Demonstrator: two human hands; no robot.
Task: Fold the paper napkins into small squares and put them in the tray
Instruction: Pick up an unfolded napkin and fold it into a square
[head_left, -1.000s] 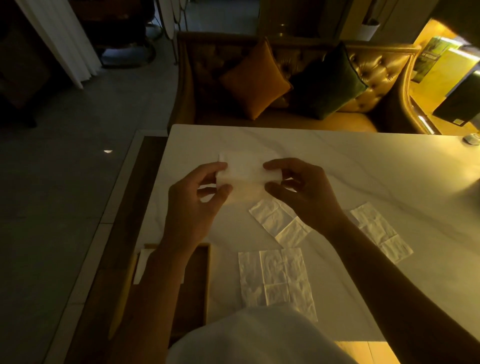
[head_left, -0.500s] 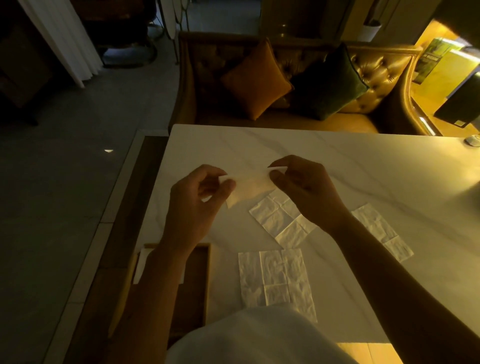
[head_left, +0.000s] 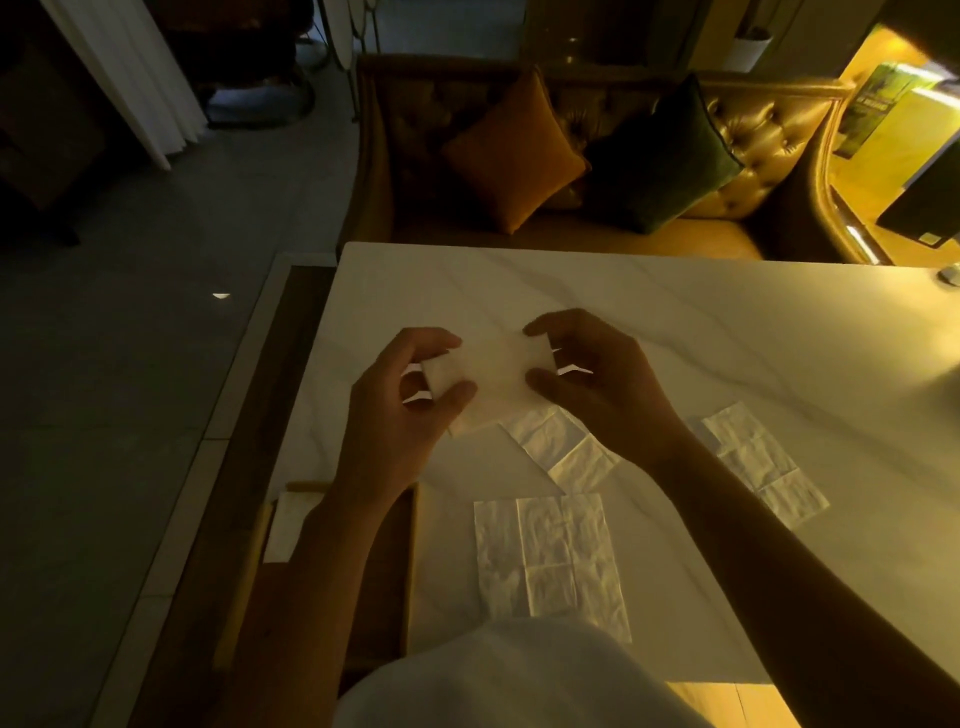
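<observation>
The marble table (head_left: 675, 322) spreads under the grip, and the wooden tray (head_left: 410, 545) sits beneath the left forearm, holding one folded napkin (head_left: 283, 525). Three flat napkins lie on the table: one (head_left: 550, 556) nearer the person than the grip, one (head_left: 566, 447) under the right wrist, one (head_left: 763, 462) right of it. The left hand (head_left: 400, 415) and right hand (head_left: 602, 384) each pinch one end of a partly folded napkin (head_left: 488, 374) between thumb and fingers.

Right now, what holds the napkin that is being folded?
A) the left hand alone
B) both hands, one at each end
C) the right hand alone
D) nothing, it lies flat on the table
B: the left hand and the right hand each pinch one end of the napkin between thumb and fingers.
</observation>
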